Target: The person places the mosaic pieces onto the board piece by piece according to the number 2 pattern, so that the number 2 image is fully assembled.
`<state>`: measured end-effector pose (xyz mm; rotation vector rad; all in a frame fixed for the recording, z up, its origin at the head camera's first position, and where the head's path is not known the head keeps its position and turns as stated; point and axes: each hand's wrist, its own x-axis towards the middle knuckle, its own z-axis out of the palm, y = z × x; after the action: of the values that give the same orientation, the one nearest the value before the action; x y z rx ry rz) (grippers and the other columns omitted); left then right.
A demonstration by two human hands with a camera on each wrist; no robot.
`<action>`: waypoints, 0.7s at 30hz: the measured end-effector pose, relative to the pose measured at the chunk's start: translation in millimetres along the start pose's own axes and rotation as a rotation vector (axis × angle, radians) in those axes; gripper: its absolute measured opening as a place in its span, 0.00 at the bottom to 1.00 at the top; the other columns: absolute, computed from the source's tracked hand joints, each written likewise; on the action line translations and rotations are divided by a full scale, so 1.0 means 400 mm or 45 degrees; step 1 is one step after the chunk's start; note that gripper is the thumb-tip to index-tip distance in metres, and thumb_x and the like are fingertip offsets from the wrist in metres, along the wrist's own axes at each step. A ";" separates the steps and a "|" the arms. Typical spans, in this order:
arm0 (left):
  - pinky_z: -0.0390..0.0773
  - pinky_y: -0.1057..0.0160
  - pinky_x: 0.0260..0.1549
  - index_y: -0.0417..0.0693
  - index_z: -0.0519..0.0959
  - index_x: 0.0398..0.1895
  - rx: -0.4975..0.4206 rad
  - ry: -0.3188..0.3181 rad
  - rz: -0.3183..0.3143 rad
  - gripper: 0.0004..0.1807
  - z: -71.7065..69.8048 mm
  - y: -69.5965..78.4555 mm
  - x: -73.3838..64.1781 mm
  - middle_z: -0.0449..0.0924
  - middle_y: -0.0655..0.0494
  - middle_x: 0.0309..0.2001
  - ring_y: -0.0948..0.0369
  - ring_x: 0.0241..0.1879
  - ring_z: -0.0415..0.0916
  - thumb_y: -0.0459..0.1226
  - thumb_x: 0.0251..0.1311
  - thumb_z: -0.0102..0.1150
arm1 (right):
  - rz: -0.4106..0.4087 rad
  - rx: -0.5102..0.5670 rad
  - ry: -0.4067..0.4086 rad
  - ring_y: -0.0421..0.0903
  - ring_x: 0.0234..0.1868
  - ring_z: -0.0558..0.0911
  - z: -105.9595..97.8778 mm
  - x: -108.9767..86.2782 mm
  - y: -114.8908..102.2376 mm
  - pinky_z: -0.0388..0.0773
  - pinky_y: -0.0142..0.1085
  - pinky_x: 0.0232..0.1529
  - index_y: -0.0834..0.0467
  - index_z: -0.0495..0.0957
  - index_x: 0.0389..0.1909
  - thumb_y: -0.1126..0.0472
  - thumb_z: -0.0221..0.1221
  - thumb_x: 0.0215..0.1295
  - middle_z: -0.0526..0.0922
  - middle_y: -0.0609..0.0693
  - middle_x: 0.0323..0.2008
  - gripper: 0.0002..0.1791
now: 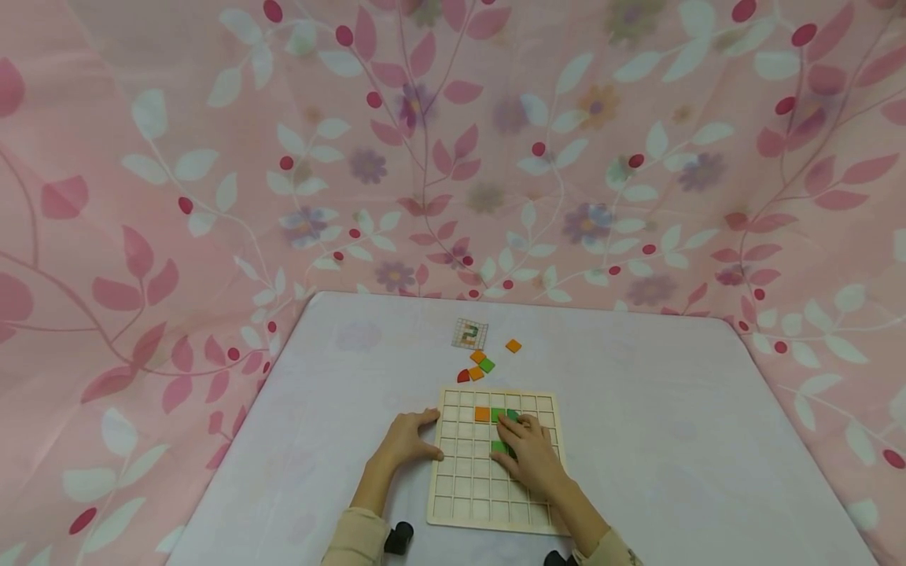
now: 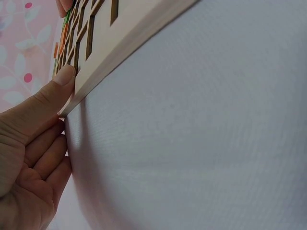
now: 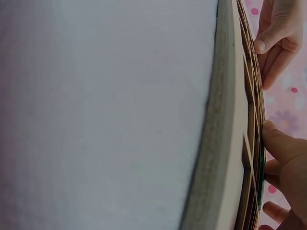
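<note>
A square wooden grid board (image 1: 470,511) lies on the table. My left hand (image 1: 405,439) is at its left edge, the thumb (image 2: 64,76) resting on the rim and the other fingers beside it. Over the board's upper right cells is my right hand (image 1: 532,457), its fingertips touching tiles. An orange tile (image 1: 482,414), a light green tile (image 1: 499,413) and a dark green piece (image 1: 513,413) sit side by side in one row. Another light green tile (image 1: 499,446) lies lower, by the right thumb. The right hand hides part of the cells around these tiles.
Beyond the board lie a red quarter-round piece (image 1: 463,376), several loose orange tiles (image 1: 513,346) and a green tile (image 1: 487,365). A small pattern card (image 1: 470,334) sits farther back on the white tablecloth (image 1: 340,377). A flowered pink curtain (image 1: 453,157) hangs behind the table.
</note>
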<state>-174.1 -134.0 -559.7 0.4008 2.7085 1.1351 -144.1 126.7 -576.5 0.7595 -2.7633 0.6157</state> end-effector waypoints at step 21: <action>0.67 0.47 0.60 0.34 0.74 0.57 -0.015 0.002 -0.009 0.43 -0.001 0.001 -0.002 0.73 0.40 0.58 0.44 0.60 0.69 0.38 0.29 0.80 | 0.082 0.147 0.091 0.57 0.52 0.69 0.000 -0.015 0.000 0.69 0.53 0.50 0.57 0.86 0.38 0.55 0.68 0.51 0.79 0.55 0.51 0.14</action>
<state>-173.4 -134.0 -559.1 0.3880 2.7012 1.1494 -139.0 129.5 -578.3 0.6598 -2.7155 0.8052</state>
